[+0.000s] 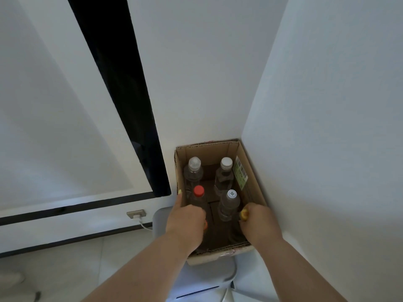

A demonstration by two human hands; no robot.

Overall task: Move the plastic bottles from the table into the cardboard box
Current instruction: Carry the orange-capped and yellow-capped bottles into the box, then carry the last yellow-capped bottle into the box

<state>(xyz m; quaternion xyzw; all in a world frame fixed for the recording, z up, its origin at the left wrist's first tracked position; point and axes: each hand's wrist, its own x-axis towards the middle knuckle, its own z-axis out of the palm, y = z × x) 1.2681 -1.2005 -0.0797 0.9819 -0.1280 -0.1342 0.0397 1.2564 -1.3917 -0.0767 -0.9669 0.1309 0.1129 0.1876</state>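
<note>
Reaching into the cardboard box (pixel 250 171), both hands are lowering bottles at its near end. The left hand (pixel 185 223) is closed round a bottle with an orange cap (pixel 205 224); the right hand (pixel 259 221) grips one by its yellow cap (pixel 243 214). Four more stand upright inside: a red-capped bottle (pixel 198 191), a clear-capped bottle (pixel 194 163), a white-capped bottle (pixel 226 163) and a grey-capped bottle (pixel 231 195). They look empty, so probably light, thin-walled and easily dented; the stiffer neck is likely the best hold.
</note>
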